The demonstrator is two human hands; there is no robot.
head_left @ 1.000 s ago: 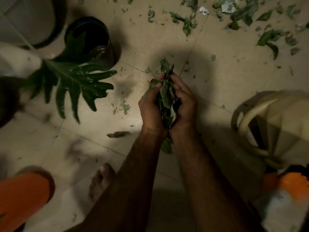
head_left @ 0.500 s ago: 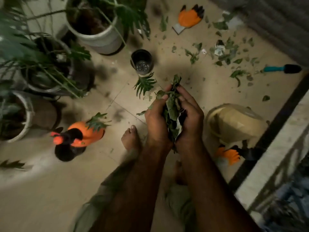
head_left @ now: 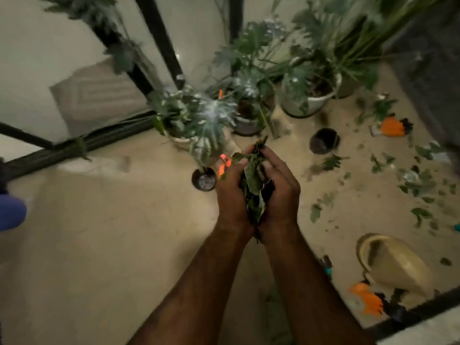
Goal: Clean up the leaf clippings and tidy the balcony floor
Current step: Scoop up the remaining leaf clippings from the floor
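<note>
Left hand (head_left: 231, 192) and right hand (head_left: 282, 192) cup together, clamping a crumpled wad of dark green leaf clippings (head_left: 252, 181) between the palms, surely so none spill, above the beige tiled balcony floor (head_left: 124, 232), where loose green scraps (head_left: 418, 181) litter the right.

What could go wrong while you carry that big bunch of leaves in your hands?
1. The leaf bundle is only squeezed between the left hand and right hand. Pieces poke out at top and bottom, so some may drop back onto the floor.
2. A small dark pot stands on the floor close by; a careless step might knock it over.
3. Scattered clippings at the right could get trodden and spread.
</note>
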